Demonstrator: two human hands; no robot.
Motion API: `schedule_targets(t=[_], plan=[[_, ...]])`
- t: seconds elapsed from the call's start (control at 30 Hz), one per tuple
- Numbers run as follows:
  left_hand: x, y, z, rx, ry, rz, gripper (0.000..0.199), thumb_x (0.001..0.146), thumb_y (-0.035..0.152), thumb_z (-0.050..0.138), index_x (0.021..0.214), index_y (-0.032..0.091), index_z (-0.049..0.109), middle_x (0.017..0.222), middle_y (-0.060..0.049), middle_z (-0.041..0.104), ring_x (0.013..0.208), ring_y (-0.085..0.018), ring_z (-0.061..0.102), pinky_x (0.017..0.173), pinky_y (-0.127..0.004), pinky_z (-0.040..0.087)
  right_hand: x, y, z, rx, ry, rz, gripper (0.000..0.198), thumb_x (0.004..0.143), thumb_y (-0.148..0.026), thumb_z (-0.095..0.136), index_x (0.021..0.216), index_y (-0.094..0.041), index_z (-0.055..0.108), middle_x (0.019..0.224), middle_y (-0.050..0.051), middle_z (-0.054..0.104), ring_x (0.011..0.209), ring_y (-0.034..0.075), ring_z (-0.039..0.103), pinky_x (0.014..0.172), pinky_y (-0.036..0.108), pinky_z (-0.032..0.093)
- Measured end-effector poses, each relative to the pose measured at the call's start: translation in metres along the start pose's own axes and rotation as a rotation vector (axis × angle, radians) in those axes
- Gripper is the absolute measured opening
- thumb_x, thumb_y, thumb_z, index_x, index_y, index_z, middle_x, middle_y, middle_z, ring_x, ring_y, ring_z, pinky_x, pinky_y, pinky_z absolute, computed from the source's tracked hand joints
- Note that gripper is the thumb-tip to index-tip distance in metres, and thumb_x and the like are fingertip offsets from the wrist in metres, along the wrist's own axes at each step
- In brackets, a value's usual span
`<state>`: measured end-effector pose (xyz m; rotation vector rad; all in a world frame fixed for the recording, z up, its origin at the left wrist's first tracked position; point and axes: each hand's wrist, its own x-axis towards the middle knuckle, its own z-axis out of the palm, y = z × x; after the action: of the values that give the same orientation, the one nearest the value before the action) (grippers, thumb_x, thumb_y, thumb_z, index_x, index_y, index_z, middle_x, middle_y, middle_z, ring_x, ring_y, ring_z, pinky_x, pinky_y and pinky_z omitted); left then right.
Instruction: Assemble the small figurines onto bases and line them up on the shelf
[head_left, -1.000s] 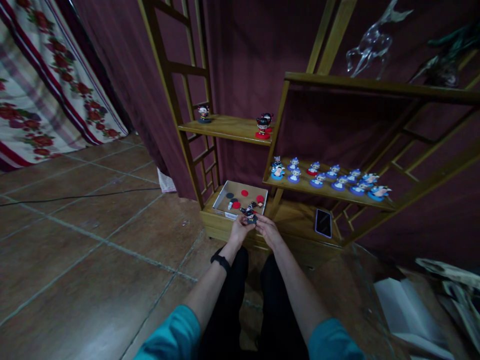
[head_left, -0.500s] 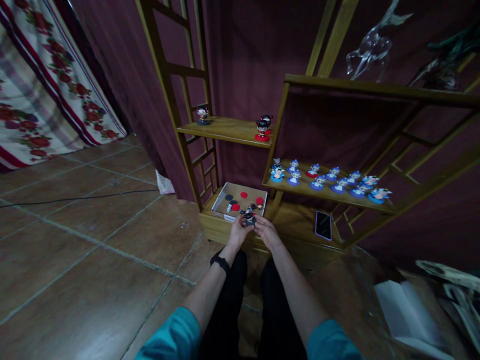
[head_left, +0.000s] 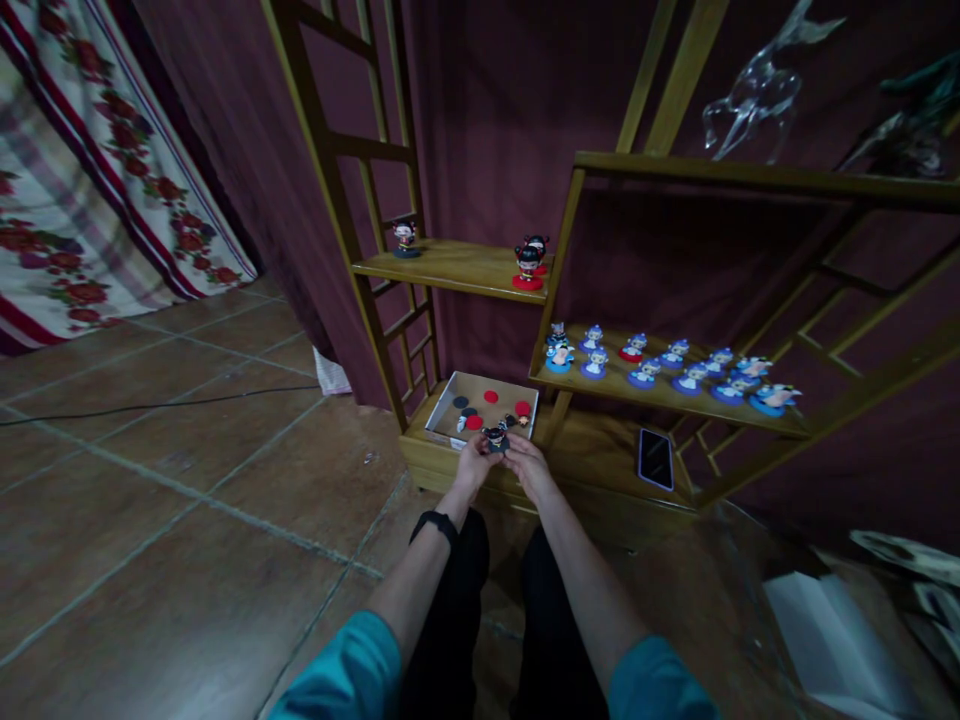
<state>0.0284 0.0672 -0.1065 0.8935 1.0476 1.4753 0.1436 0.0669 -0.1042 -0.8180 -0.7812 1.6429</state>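
Note:
Between my two hands is a small black-haired figurine (head_left: 496, 437) on a dark round base, held upright just in front of the box. My left hand (head_left: 474, 468) grips the base from the left, a black band on its wrist. From the right, my right hand (head_left: 529, 466) pinches the same base with its fingertips. Behind them, the shallow cardboard box (head_left: 442, 408) holds red discs (head_left: 490, 397), dark discs (head_left: 460, 402) and some small figure pieces (head_left: 523, 421).
On the upper left shelf (head_left: 457, 262) stand a figurine on a dark base (head_left: 406, 238) and two at the right, one on a red base (head_left: 528, 270). The right shelf bears several blue and purple figurines (head_left: 644, 373). A phone (head_left: 655, 459) lies below; a glass deer (head_left: 757, 95) stands above.
The figurine has turned slightly more upright between my hands, and both hands stay on it. The whole view has shifted a little.

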Motion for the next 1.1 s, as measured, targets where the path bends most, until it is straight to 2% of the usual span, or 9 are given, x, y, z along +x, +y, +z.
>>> schedule_targets(t=[0.2, 0.33, 0.53, 0.77, 1.0, 1.1], plan=[[0.015, -0.005, -0.013, 0.058, 0.008, -0.007, 0.042, 0.045, 0.006, 0.069, 0.086, 0.013, 0.059, 0.074, -0.001, 0.064, 0.066, -0.013, 0.058, 0.066, -0.026, 0.045, 0.017, 0.013, 0.005, -0.001, 0.012, -0.006, 0.04, 0.055, -0.015, 0.067, 0.094, -0.019, 0.062, 0.099, 0.006, 0.066, 0.089, 0.02, 0.061, 0.079, 0.035, 0.046], [0.025, -0.006, -0.014, 0.095, 0.027, 0.004, 0.041, 0.046, 0.004, 0.067, 0.086, 0.013, 0.059, 0.076, -0.003, 0.065, 0.067, -0.014, 0.058, 0.066, -0.026, 0.046, 0.029, 0.021, 0.004, 0.002, 0.085, -0.009, 0.039, 0.053, -0.014, 0.067, 0.091, -0.02, 0.062, 0.097, 0.006, 0.067, 0.086, 0.02, 0.062, 0.078, 0.036, 0.048], [0.04, -0.005, -0.013, 0.164, 0.039, 0.007, 0.037, 0.043, 0.001, 0.067, 0.077, 0.014, 0.058, 0.07, -0.002, 0.065, 0.065, -0.015, 0.059, 0.065, -0.027, 0.047, 0.04, 0.023, 0.004, -0.017, 0.117, -0.039, 0.039, 0.049, -0.014, 0.068, 0.087, -0.019, 0.062, 0.088, 0.005, 0.069, 0.079, 0.019, 0.063, 0.074, 0.036, 0.049], [0.044, -0.01, -0.012, 0.179, 0.012, 0.001, 0.037, 0.042, 0.002, 0.066, 0.075, 0.014, 0.055, 0.064, 0.001, 0.062, 0.059, -0.013, 0.057, 0.06, -0.024, 0.046, 0.047, 0.018, 0.001, -0.103, 0.167, -0.032, 0.038, 0.045, -0.016, 0.069, 0.083, -0.018, 0.062, 0.079, 0.004, 0.069, 0.07, 0.019, 0.063, 0.069, 0.036, 0.049], [0.045, -0.023, -0.018, 0.204, 0.102, 0.025, 0.031, 0.044, 0.007, 0.067, 0.072, 0.014, 0.054, 0.061, 0.003, 0.059, 0.054, -0.01, 0.053, 0.057, -0.022, 0.043, 0.049, 0.017, 0.001, -0.161, 0.143, -0.004, 0.036, 0.046, -0.018, 0.07, 0.081, -0.018, 0.064, 0.073, 0.002, 0.068, 0.064, 0.016, 0.062, 0.066, 0.033, 0.05], [0.045, -0.027, -0.021, 0.187, 0.101, 0.013, 0.032, 0.045, 0.006, 0.067, 0.075, 0.014, 0.058, 0.064, 0.001, 0.061, 0.056, -0.01, 0.054, 0.058, -0.022, 0.044, 0.051, 0.018, 0.001, -0.197, 0.153, 0.026, 0.037, 0.047, -0.017, 0.069, 0.084, -0.02, 0.063, 0.07, 0.0, 0.066, 0.061, 0.015, 0.062, 0.064, 0.032, 0.05]])
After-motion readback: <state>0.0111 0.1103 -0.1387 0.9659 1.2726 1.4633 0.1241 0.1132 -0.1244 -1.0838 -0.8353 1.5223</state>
